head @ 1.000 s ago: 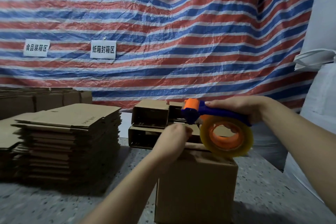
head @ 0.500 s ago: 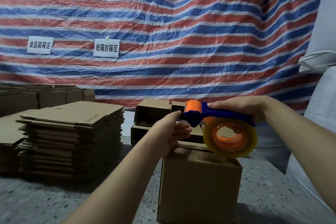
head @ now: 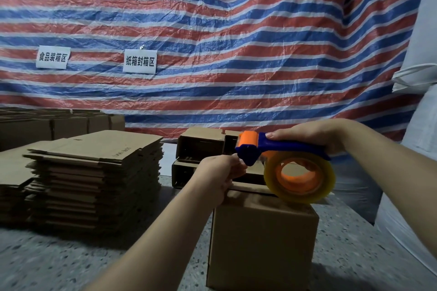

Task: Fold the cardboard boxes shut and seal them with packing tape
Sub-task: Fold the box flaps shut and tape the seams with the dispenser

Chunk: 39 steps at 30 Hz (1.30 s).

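Matt brown corrugated cardboard is seen in the closed box. Above it, the tape dispenser is made of smooth blue and orange plastic, and its tape roll is glossy and translucent yellow. Left of the box, flattened cartons of matt cardboard are stacked on a speckled, stone-like table. Behind the box, a crinkled woven plastic tarp is hung.

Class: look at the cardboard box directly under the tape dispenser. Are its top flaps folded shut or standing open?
Folded shut. The box shows a flat top, with no flaps standing up, beneath the tape roll.
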Each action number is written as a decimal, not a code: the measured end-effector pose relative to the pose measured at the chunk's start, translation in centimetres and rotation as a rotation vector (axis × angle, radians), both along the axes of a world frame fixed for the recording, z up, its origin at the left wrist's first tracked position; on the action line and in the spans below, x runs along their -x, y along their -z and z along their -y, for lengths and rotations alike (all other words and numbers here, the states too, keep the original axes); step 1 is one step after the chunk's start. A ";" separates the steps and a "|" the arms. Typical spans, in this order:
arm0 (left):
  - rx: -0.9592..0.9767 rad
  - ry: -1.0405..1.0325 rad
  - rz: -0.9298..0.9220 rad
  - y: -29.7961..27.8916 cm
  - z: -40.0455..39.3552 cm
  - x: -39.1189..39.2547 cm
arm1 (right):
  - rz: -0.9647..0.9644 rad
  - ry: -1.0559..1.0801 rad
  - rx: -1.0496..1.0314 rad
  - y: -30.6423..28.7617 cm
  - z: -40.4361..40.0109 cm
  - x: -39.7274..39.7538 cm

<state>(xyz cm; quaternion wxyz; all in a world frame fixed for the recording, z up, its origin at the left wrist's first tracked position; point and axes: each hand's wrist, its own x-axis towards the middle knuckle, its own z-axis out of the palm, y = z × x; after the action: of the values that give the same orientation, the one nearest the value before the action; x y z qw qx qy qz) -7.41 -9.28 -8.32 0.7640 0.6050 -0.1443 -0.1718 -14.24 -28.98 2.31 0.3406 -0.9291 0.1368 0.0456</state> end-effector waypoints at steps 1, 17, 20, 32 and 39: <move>0.029 -0.046 -0.017 0.2 0.1 0.0 | -0.014 -0.003 0.041 -0.3 -0.3 -0.3; 0.223 -0.351 -0.209 0.7 0.4 -0.6 | -0.191 0.042 0.242 -2.3 -0.4 0.5; 0.266 -0.368 -0.204 0.6 0.3 -0.2 | -0.197 0.046 0.273 -2.5 -0.9 0.2; -0.106 -0.319 0.254 2.2 -3.5 -2.3 | -0.277 0.064 0.297 -2.2 -1.8 -1.3; -0.273 -0.241 0.198 4.4 -4.3 -3.0 | -0.374 0.047 0.358 -2.3 -3.4 -2.4</move>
<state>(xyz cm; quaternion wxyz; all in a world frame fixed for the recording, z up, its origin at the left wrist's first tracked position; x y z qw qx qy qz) -4.38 -4.94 -12.69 0.6720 0.7298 -0.1205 -0.0368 -11.82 -25.62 4.57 0.1403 -0.9466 0.2247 0.1839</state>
